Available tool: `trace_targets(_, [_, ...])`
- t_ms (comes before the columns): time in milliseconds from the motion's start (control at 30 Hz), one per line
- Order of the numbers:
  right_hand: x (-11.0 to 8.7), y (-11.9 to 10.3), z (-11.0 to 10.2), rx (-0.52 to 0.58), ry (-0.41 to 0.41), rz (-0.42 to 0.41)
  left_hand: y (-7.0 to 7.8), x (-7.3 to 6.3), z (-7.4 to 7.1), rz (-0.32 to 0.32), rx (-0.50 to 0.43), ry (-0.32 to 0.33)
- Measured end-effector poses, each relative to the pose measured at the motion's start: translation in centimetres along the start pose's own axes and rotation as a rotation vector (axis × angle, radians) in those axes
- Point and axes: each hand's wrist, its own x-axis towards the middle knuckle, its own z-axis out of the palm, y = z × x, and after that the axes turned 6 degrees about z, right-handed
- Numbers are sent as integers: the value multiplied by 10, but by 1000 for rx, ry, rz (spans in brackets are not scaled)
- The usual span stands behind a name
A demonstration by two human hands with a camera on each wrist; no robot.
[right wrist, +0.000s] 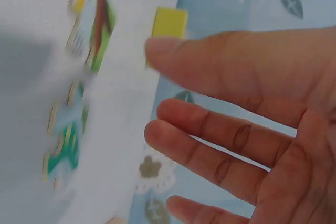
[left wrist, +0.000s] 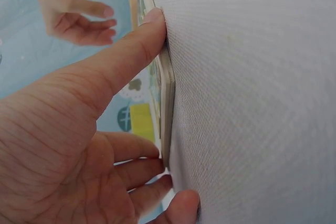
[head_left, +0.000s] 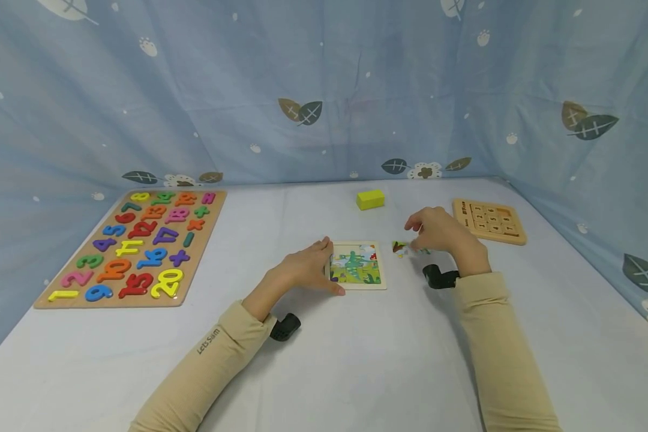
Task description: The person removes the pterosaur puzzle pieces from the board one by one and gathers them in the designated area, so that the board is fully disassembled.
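A wooden jigsaw puzzle [head_left: 355,266] with a green dinosaur picture lies flat on the table in its pale frame. My left hand [head_left: 306,268] holds it at the left side, the thumb at the near corner and the fingers at the far one. In the left wrist view, the thumb [left wrist: 131,51] presses the frame's edge. Just right of the puzzle, my right hand [head_left: 440,231] hovers over loose puzzle pieces [head_left: 401,249]. Its fingers [right wrist: 210,156] are relaxed and hold nothing; the right wrist view shows two pieces [right wrist: 97,30] on the cloth below.
A yellow block [head_left: 370,199] stands behind the puzzle. At the right lies a wooden sliding number board [head_left: 488,221]; on the left, a large board [head_left: 140,247] carries colourful numbers and signs. A blue patterned curtain [head_left: 324,90] hangs along the table's back.
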Motion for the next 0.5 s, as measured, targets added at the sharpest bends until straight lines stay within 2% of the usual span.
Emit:
trace_targets(267, [9,-31,21,-4,-29,-67,-1,2,1,5,-4,5])
trace_targets(500, [18,-43,40,-18,-71,-93,-1,2,1,-4,-5,2])
